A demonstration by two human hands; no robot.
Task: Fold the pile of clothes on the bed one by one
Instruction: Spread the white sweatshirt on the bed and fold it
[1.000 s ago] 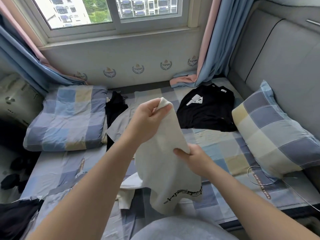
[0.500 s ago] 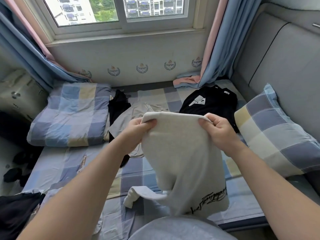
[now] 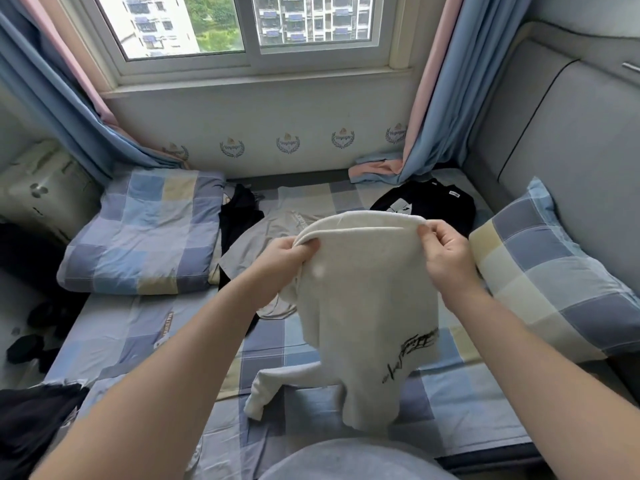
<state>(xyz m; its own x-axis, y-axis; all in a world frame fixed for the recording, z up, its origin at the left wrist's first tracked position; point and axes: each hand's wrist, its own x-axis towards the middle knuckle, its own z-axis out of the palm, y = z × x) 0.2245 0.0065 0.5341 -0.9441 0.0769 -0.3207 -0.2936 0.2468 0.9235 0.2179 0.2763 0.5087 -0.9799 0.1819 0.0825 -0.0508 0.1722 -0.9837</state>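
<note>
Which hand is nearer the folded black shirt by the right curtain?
Right. The right hand is just in front of the black shirt; the left hand grips the white garment farther to the left.

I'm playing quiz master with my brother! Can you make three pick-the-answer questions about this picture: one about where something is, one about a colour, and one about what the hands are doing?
1. Where is the folded black shirt?
A) on the window sill
B) on the bed, beside the right checked pillow
C) on the floor

2. What colour is the garment being held up?
A) red
B) green
C) cream white

3. How is it held?
A) the left hand and the right hand each pinch its top edge
B) by one hand only
C) nobody touches it

Answers:
1 B: the black shirt lies on the checked sheet next to that pillow.
2 C: the cloth is pale cream with black script on it.
3 A: each hand grips one end of the top edge.
</note>
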